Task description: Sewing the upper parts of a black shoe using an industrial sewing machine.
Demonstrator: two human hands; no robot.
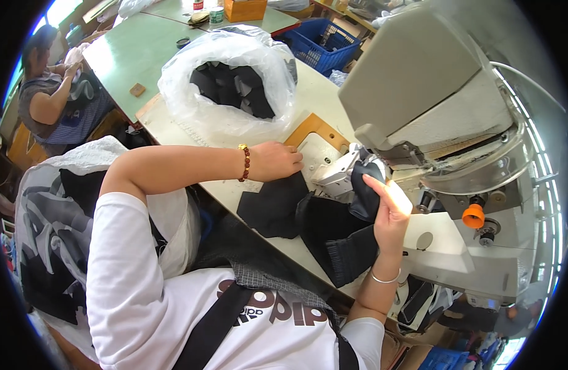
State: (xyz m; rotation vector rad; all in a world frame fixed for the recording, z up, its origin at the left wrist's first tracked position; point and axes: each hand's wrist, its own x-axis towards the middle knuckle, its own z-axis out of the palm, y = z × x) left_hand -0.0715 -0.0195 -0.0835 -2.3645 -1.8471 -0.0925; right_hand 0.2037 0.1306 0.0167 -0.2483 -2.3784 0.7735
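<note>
My left hand [276,161], with a beaded bracelet on the wrist, is closed with its fingers curled down at the upper edge of a flat black fabric piece [269,206]. Its fingertips are partly hidden. My right hand [392,206] pinches a dark fabric part [365,194] between thumb and fingers, right at the metal sewing head [336,176]. Below it a black stitched piece with a ribbed band [352,256] hangs over the table's near edge. The needle area is hidden behind the cloth and my right hand.
The big grey sewing machine [413,74] fills the right, with an orange knob [473,216] low on it. A plastic bag of black pieces [228,86] stands beyond my left hand. A blue crate [321,46] is behind. At left are a sack [55,228] and another person [46,92].
</note>
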